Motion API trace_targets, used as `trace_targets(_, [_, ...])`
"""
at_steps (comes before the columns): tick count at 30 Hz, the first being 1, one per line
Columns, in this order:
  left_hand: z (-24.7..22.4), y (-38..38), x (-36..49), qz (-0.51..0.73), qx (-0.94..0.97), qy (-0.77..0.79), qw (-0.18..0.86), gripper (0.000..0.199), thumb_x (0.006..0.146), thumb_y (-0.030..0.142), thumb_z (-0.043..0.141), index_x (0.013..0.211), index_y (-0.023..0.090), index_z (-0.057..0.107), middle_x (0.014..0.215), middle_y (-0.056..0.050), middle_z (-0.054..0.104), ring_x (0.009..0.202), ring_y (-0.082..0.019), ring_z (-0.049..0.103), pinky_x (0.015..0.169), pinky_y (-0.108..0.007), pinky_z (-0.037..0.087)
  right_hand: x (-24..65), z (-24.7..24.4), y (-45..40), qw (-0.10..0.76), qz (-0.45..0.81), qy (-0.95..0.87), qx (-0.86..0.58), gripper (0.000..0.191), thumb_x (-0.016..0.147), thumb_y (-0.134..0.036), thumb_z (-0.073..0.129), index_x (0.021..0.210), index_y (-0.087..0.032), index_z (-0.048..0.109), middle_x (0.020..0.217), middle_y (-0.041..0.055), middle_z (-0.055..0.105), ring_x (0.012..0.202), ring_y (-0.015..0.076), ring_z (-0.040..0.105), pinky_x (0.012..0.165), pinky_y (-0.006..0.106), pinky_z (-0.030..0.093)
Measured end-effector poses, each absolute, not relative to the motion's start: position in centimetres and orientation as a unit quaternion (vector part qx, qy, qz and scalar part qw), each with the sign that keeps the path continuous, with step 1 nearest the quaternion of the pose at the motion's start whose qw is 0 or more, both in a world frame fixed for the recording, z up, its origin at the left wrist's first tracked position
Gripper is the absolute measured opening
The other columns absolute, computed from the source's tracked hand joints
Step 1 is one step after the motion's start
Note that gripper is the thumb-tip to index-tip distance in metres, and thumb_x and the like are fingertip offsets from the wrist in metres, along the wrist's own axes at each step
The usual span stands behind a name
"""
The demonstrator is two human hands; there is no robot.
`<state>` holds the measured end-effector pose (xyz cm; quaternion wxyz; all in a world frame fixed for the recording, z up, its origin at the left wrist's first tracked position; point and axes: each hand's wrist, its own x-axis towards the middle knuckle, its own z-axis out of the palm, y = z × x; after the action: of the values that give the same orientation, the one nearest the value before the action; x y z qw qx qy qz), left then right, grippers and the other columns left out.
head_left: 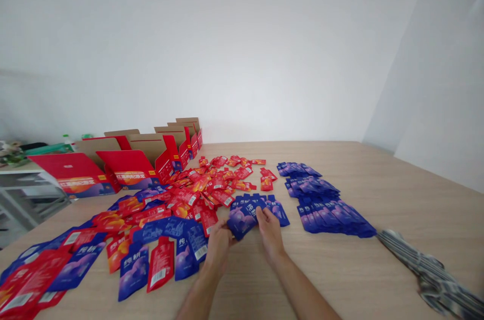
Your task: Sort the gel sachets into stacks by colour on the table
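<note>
Both hands meet at a blue pouch point(242, 215) with purple fruit print, held tilted above the wooden table. My left hand point(220, 243) grips its lower left edge, fingers closed. My right hand point(269, 227) pinches its right side, thumb on top. Behind and to the right of it, more blue pouches point(279, 210) lie fanned on the table. A pile of red pouches point(212, 184) spreads just beyond and to the left. Nearer my left hand are a blue pouch point(185, 258) and a red pouch point(161, 265), lying flat.
Overlapping rows of blue pouches point(328, 216) lie to the right on the table point(397, 184). Open red cartons point(132, 166) stand at the back left. A striped cloth-like bundle point(427, 269) is at the right front. A shelf point(22, 184) with items stands beyond the left edge.
</note>
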<state>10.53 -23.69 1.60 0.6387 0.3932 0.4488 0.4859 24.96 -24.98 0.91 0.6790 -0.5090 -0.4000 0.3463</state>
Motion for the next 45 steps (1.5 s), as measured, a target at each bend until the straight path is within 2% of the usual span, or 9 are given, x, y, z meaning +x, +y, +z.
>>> trace_targets(10, [0.1, -23.0, 11.1, 0.415, 0.474, 0.464, 0.623, 0.025, 0.059, 0.028, 0.078, 0.077, 0.014, 0.066, 0.068, -0.002, 0.07, 0.065, -0.019, 0.067, 0.064, -0.034, 0.059, 26.2, 1.1, -25.0, 0.683, 0.351, -0.39, -0.508, 0.049, 0.083, -0.056, 0.062, 0.062, -0.024, 0.031, 0.055, -0.0091, 0.027, 0.053, 0.0096, 0.021, 0.05, 0.024, 0.019])
trace_targets(18, [-0.3, -23.4, 11.1, 0.335, 0.56, 0.471, 0.593, 0.018, 0.059, 0.017, 0.073, 0.075, 0.014, 0.067, 0.064, -0.002, 0.069, 0.057, -0.015, 0.063, 0.052, -0.024, 0.049, 26.6, 1.2, -25.2, 0.647, 0.307, -0.423, -0.555, 0.052, 0.082, -0.06, 0.061, 0.058, -0.023, 0.035, 0.052, -0.0083, 0.03, 0.052, 0.0092, 0.026, 0.048, 0.024, 0.02])
trace_targets(21, [-0.4, -22.9, 11.2, 0.345, 0.573, 0.479, 0.569, 0.014, 0.061, 0.018, 0.07, 0.075, 0.015, 0.067, 0.061, 0.0, 0.066, 0.053, -0.012, 0.059, 0.049, -0.021, 0.044, 27.5, 0.7, -25.0, 0.648, 0.333, -0.42, -0.541, 0.041, 0.085, -0.059, 0.057, 0.069, -0.02, 0.054, 0.06, -0.0046, 0.051, 0.056, 0.0115, 0.043, 0.05, 0.023, 0.033])
trace_targets(26, [0.2, -21.0, 13.7, 0.433, 0.533, 0.462, 0.562, 0.03, 0.065, 0.022, 0.073, 0.093, 0.014, 0.066, 0.079, -0.002, 0.071, 0.067, -0.015, 0.066, 0.058, -0.023, 0.05, 30.5, 0.8, -24.9, 0.644, 0.349, -0.415, -0.54, 0.041, 0.086, -0.044, 0.049, 0.117, -0.019, 0.06, 0.106, 0.0091, 0.071, 0.085, 0.0214, 0.066, 0.067, 0.032, 0.054])
trace_targets(30, [1.0, -19.9, 17.3, 0.47, 0.512, 0.497, 0.519, 0.05, 0.066, 0.017, 0.076, 0.113, 0.015, 0.058, 0.092, -0.005, 0.071, 0.069, -0.014, 0.067, 0.061, -0.023, 0.053, 32.1, 0.8, -25.2, 0.554, 0.257, -0.519, -0.598, 0.053, 0.069, -0.019, 0.051, 0.121, -0.021, 0.062, 0.116, 0.0086, 0.069, 0.097, 0.0218, 0.066, 0.082, 0.034, 0.055])
trace_targets(34, [1.1, -19.4, 20.0, 0.467, 0.516, 0.513, 0.502, 0.049, 0.072, 0.016, 0.074, 0.118, 0.012, 0.054, 0.092, -0.008, 0.071, 0.066, -0.013, 0.067, 0.062, -0.025, 0.054, 32.5, -0.2, -25.2, 0.481, 0.172, -0.573, -0.641, 0.06, 0.068, -0.018, 0.055, 0.128, -0.019, 0.06, 0.128, 0.0106, 0.063, 0.111, 0.0256, 0.061, 0.087, 0.036, 0.054])
trace_targets(38, [1.1, -19.6, 21.0, 0.422, 0.627, 0.518, 0.401, 0.026, 0.082, 0.025, 0.065, 0.105, 0.013, 0.065, 0.101, -0.011, 0.072, 0.091, -0.02, 0.068, 0.082, -0.031, 0.052, 33.4, -0.9, -24.9, 0.441, 0.1, -0.59, -0.669, 0.047, 0.076, -0.019, 0.055, 0.121, -0.021, 0.066, 0.125, 0.0098, 0.066, 0.117, 0.028, 0.058, 0.1, 0.042, 0.047])
trace_targets(42, [1.0, -20.5, 21.6, 0.349, 0.753, 0.504, 0.241, 0.033, 0.09, 0.029, 0.054, 0.118, 0.016, 0.065, 0.121, -0.011, 0.068, 0.115, -0.025, 0.058, 0.102, -0.038, 0.04, 34.6, -1.1, -24.8, 0.398, 0.056, -0.605, -0.687, 0.046, 0.079, -0.012, 0.047, 0.119, -0.02, 0.068, 0.122, 0.0096, 0.068, 0.116, 0.0262, 0.059, 0.104, 0.041, 0.042])
trace_targets(45, [0.8, -21.1, 22.0, 0.298, 0.806, 0.485, 0.162, 0.039, 0.091, 0.028, 0.05, 0.126, 0.018, 0.062, 0.127, -0.009, 0.064, 0.12, -0.028, 0.051, 0.102, -0.041, 0.036, 34.9, -1.3, -24.8, 0.373, 0.028, -0.606, -0.702, 0.049, 0.078, -0.01, 0.046, 0.12, -0.02, 0.067, 0.122, 0.009, 0.068, 0.113, 0.0261, 0.059, 0.101, 0.038, 0.041])
